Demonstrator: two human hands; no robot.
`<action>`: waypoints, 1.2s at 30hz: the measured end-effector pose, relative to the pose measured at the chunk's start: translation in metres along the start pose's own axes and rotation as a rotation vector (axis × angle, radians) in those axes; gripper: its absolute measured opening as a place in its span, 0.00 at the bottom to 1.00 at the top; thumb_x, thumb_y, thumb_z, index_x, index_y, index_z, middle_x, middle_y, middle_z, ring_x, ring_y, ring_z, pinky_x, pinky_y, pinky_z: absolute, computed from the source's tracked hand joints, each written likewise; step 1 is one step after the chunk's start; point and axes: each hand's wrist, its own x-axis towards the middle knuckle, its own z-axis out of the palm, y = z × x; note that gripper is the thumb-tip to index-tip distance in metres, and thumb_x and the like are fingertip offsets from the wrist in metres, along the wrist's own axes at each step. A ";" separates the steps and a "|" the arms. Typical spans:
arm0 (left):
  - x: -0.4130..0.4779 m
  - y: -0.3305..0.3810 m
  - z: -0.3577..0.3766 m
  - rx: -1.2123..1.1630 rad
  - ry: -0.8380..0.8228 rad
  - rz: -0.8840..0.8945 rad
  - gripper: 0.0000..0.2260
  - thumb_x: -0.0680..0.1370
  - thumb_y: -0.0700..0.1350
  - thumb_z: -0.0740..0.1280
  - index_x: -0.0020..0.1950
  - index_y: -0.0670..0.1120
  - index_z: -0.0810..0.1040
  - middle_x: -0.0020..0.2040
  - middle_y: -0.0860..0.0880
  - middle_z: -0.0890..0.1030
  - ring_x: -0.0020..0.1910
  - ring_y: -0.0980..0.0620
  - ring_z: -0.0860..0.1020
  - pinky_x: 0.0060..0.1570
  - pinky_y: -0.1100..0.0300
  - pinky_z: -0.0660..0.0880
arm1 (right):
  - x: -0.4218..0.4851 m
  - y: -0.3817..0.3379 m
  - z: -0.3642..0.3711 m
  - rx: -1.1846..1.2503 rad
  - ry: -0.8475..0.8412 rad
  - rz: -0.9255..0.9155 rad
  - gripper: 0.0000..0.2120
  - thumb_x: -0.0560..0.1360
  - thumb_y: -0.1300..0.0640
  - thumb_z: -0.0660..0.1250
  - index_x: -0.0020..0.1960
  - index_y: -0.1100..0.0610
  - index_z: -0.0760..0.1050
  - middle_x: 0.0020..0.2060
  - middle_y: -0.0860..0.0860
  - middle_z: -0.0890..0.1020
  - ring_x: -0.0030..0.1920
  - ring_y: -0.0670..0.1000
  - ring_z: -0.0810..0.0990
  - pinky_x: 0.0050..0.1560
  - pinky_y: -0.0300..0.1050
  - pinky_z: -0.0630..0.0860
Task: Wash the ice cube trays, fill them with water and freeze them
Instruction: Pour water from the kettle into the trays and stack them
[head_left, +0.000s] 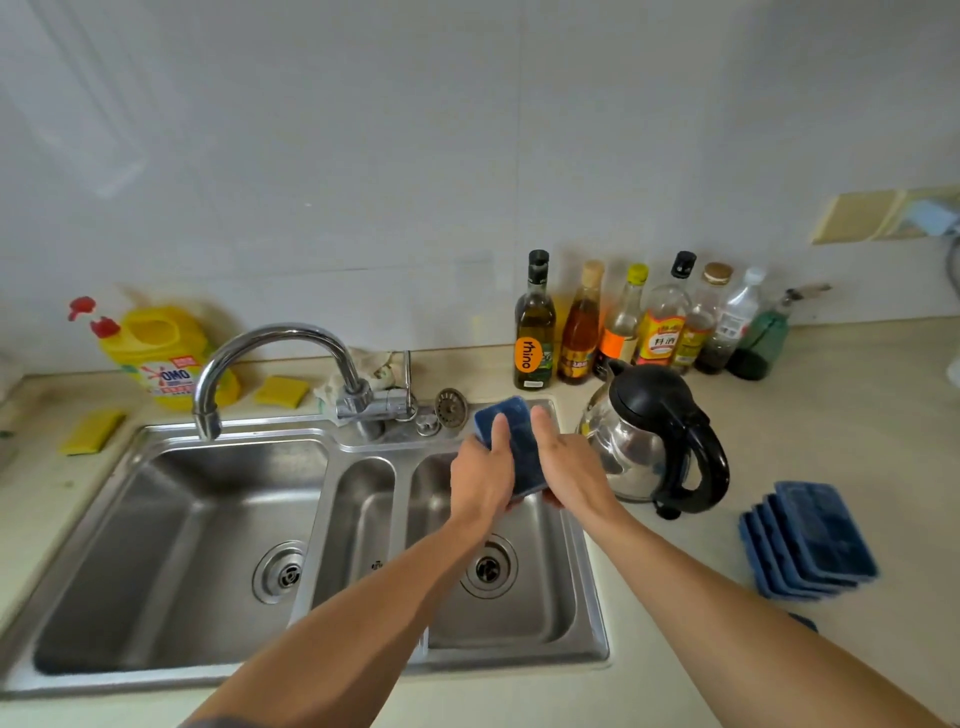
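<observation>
Holding one blue plastic ice cube tray (511, 441) two-handed over the right basin (540, 613) of the stainless steel sink (592, 597), toward the back edge of the counter (857, 415).

Left grip (480, 478): grasping the tray's left long edge, with thumb on top. Right grip (571, 467): grasping the right edge, with thumb laid along the top face and fingers hidden underneath. Tilting the tray far end up. Probably keeping it above the basin for catching drips in steel rather than on the counter.

Seeing no water running. Curved chrome tap (275, 358) pointing into the large left basin (171, 545), well apart from the tray. Judging: washing of this tray not yet under way, needing either the spout swung right or the tray carried left.

Stack of other blue ice cube trays (810, 540) lying fanned near the right edge of the counter, apart from the sink, likely parked within right-arm reach. Unable to tell washed from unwashed there.

Steel kettle with black lid and handle (654, 441) standing between sink and stack, just beside the right grip, so risking a knock on trips to the stack.

Yellow detergent jug (161, 353) and yellow sponge (280, 391) sitting along the back edge behind the left basin. Expecting a reach there for soap.
</observation>
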 end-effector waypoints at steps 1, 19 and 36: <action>0.002 0.000 -0.001 0.045 -0.008 0.022 0.24 0.83 0.63 0.55 0.57 0.45 0.77 0.48 0.47 0.84 0.43 0.52 0.83 0.38 0.57 0.80 | 0.002 -0.002 -0.002 -0.013 -0.001 0.019 0.30 0.82 0.32 0.48 0.44 0.55 0.74 0.38 0.52 0.78 0.42 0.49 0.79 0.43 0.47 0.77; -0.061 0.064 0.151 0.118 -0.366 0.140 0.20 0.84 0.63 0.54 0.57 0.48 0.74 0.47 0.47 0.82 0.37 0.48 0.84 0.22 0.63 0.74 | -0.028 0.080 -0.181 -0.012 0.185 0.144 0.18 0.81 0.37 0.61 0.54 0.52 0.75 0.47 0.50 0.82 0.41 0.47 0.81 0.28 0.36 0.72; -0.118 0.073 0.267 0.333 -0.475 0.142 0.10 0.84 0.44 0.61 0.63 0.44 0.75 0.51 0.43 0.84 0.43 0.46 0.85 0.45 0.50 0.85 | -0.031 0.191 -0.285 -0.171 0.259 0.099 0.07 0.81 0.56 0.67 0.52 0.60 0.80 0.43 0.54 0.83 0.43 0.59 0.85 0.48 0.59 0.83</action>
